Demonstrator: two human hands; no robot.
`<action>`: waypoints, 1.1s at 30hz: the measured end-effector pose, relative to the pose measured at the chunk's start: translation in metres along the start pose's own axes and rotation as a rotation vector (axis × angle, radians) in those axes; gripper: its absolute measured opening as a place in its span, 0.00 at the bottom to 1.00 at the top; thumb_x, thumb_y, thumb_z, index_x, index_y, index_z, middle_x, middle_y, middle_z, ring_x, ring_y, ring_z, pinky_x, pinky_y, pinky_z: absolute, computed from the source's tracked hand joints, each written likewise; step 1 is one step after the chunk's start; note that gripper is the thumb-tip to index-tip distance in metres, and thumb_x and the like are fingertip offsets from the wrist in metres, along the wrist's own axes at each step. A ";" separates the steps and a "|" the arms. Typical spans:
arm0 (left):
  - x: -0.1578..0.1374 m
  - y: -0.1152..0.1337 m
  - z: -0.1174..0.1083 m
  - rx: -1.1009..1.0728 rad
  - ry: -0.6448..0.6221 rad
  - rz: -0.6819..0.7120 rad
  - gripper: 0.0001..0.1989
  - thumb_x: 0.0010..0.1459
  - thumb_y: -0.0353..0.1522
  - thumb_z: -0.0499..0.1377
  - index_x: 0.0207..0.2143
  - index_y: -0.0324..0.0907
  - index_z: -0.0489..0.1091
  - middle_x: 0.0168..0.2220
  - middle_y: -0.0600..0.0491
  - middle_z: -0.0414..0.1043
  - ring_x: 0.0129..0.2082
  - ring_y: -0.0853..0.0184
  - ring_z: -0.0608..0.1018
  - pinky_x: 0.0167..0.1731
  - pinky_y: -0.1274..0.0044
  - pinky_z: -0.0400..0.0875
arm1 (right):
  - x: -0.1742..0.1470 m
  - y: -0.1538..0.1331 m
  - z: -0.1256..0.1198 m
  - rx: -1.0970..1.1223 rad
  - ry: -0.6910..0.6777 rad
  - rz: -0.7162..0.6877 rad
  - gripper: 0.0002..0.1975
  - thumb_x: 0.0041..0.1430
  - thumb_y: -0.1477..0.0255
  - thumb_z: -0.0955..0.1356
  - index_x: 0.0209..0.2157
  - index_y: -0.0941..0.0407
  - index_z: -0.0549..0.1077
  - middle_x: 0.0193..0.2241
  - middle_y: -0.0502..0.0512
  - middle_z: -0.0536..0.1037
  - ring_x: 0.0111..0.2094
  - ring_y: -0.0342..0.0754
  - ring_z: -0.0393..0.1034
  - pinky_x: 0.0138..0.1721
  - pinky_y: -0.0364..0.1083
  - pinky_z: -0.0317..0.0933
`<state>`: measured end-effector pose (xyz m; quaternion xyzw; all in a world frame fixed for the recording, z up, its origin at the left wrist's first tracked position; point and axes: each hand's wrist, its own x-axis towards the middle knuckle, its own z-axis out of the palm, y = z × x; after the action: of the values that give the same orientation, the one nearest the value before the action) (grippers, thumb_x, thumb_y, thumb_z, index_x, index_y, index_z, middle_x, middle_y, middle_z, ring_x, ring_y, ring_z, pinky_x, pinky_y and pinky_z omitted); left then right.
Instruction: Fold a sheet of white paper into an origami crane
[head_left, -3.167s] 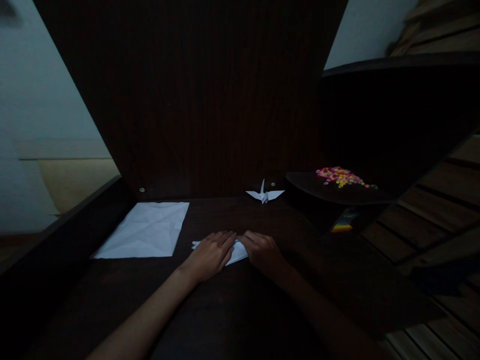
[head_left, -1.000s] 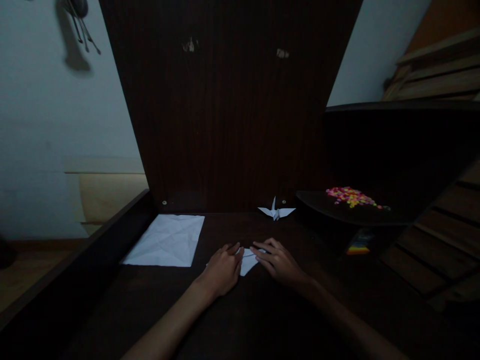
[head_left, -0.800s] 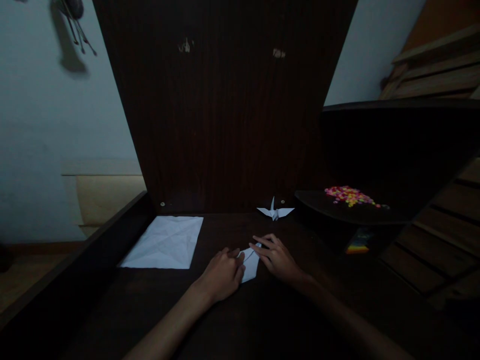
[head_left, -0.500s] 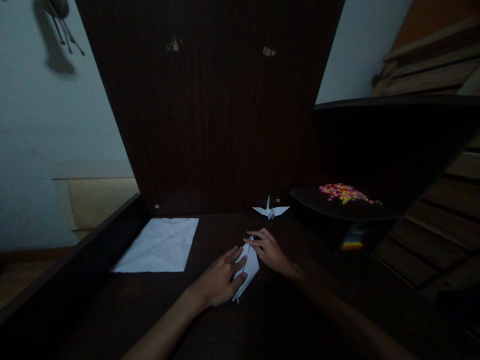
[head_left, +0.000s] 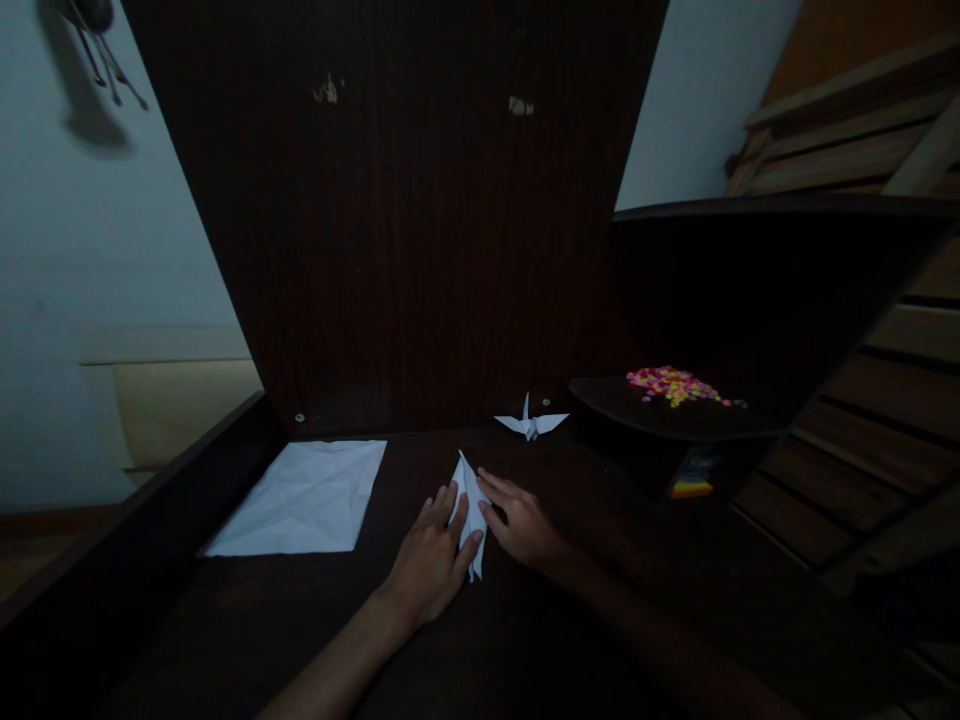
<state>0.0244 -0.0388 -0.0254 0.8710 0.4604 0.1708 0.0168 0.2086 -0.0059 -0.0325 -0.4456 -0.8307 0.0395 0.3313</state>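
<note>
A narrow, diamond-shaped piece of folded white paper [head_left: 474, 498] lies on the dark table, pointed at its far end and split into thin tips at the near end. My left hand [head_left: 431, 555] rests on its left side, fingers stretched out and thumb across the lower part, pressing it down. On the right edge of the paper, the outstretched fingertips and thumb of my right hand [head_left: 525, 520] touch it, thumb apart from the fingers. A finished white paper crane [head_left: 531, 428] with spread wings stands beyond, near the back panel.
To the left lies a creased white paper sheet [head_left: 300, 500], beside a raised dark side board [head_left: 135, 490]. At right, a dark rounded shelf [head_left: 615, 400] bears a heap of small pink, red and yellow pieces [head_left: 673, 384]. A tall dark panel [head_left: 420, 250] stands at the back.
My right hand has moved from the paper's far tip down to its right edge, uncovering the tip. The folded paper stands straighter and narrower. The view has shifted slightly.
</note>
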 end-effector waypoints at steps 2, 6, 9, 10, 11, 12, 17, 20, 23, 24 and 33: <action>0.001 -0.001 0.001 -0.010 -0.002 0.012 0.28 0.65 0.43 0.42 0.61 0.34 0.53 0.63 0.35 0.49 0.63 0.53 0.53 0.58 0.57 0.56 | -0.002 -0.001 0.003 0.025 -0.046 -0.020 0.18 0.61 0.72 0.62 0.51 0.58 0.72 0.53 0.62 0.70 0.54 0.52 0.66 0.55 0.53 0.62; 0.001 -0.008 -0.001 -0.042 -0.010 0.044 0.28 0.65 0.43 0.42 0.61 0.33 0.52 0.63 0.36 0.50 0.64 0.56 0.52 0.59 0.60 0.55 | -0.003 0.000 0.002 0.075 -0.088 -0.052 0.17 0.62 0.71 0.61 0.51 0.58 0.71 0.54 0.61 0.69 0.56 0.53 0.63 0.57 0.55 0.60; 0.001 -0.014 -0.006 -0.062 -0.044 0.104 0.27 0.66 0.41 0.40 0.61 0.36 0.52 0.63 0.39 0.51 0.64 0.59 0.52 0.60 0.61 0.54 | -0.003 0.001 -0.002 0.096 -0.140 -0.065 0.19 0.63 0.70 0.62 0.53 0.59 0.69 0.56 0.62 0.66 0.59 0.53 0.59 0.58 0.56 0.56; 0.001 -0.017 -0.008 -0.067 -0.063 0.123 0.26 0.66 0.41 0.40 0.61 0.37 0.52 0.63 0.40 0.51 0.64 0.59 0.53 0.60 0.61 0.54 | -0.004 0.002 -0.004 0.098 -0.159 -0.071 0.19 0.63 0.69 0.62 0.54 0.60 0.68 0.56 0.63 0.65 0.59 0.53 0.58 0.59 0.56 0.55; 0.001 -0.019 -0.009 -0.069 -0.076 0.139 0.26 0.66 0.42 0.40 0.61 0.37 0.52 0.63 0.40 0.51 0.64 0.59 0.52 0.60 0.61 0.53 | -0.004 0.002 -0.005 0.098 -0.180 -0.075 0.20 0.63 0.69 0.62 0.54 0.60 0.68 0.57 0.63 0.64 0.60 0.53 0.57 0.60 0.56 0.54; 0.002 -0.020 -0.011 -0.068 -0.083 0.153 0.26 0.66 0.42 0.40 0.61 0.37 0.52 0.64 0.40 0.51 0.64 0.59 0.52 0.60 0.61 0.52 | -0.004 0.003 -0.007 0.097 -0.200 -0.083 0.21 0.63 0.68 0.61 0.55 0.61 0.67 0.57 0.63 0.64 0.60 0.53 0.56 0.60 0.55 0.53; 0.004 -0.025 -0.015 -0.071 -0.118 0.168 0.26 0.66 0.41 0.40 0.62 0.36 0.52 0.64 0.40 0.48 0.64 0.60 0.52 0.61 0.63 0.51 | -0.004 0.004 -0.014 0.090 -0.273 -0.067 0.24 0.63 0.64 0.61 0.57 0.61 0.63 0.59 0.63 0.61 0.61 0.54 0.53 0.61 0.56 0.50; 0.004 -0.026 -0.017 -0.064 -0.167 0.186 0.28 0.66 0.42 0.39 0.62 0.35 0.50 0.65 0.39 0.46 0.65 0.59 0.49 0.62 0.63 0.48 | -0.003 0.003 -0.017 0.103 -0.298 -0.050 0.26 0.63 0.62 0.61 0.58 0.61 0.62 0.59 0.63 0.61 0.62 0.53 0.52 0.61 0.56 0.49; 0.003 -0.030 -0.020 -0.076 -0.186 0.216 0.29 0.65 0.43 0.41 0.64 0.39 0.46 0.66 0.42 0.42 0.65 0.58 0.46 0.62 0.62 0.47 | -0.003 0.003 -0.019 0.118 -0.311 -0.056 0.28 0.62 0.59 0.62 0.59 0.59 0.61 0.60 0.61 0.60 0.62 0.54 0.50 0.62 0.56 0.48; 0.003 -0.031 -0.021 -0.081 -0.194 0.231 0.29 0.65 0.43 0.42 0.64 0.40 0.44 0.66 0.43 0.40 0.66 0.58 0.45 0.61 0.62 0.46 | -0.004 0.003 -0.020 0.121 -0.317 -0.052 0.28 0.62 0.59 0.62 0.59 0.59 0.61 0.60 0.62 0.59 0.63 0.54 0.50 0.62 0.56 0.47; 0.004 -0.034 -0.027 -0.053 -0.160 0.306 0.37 0.59 0.32 0.52 0.66 0.40 0.35 0.67 0.45 0.33 0.66 0.55 0.38 0.62 0.59 0.43 | -0.006 0.004 -0.025 0.147 -0.334 -0.081 0.27 0.61 0.68 0.64 0.61 0.56 0.57 0.63 0.59 0.52 0.64 0.53 0.45 0.62 0.57 0.46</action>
<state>-0.0087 -0.0198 -0.0052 0.9410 0.3148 0.1137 0.0499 0.2286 -0.0134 -0.0178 -0.3736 -0.8864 0.1600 0.2219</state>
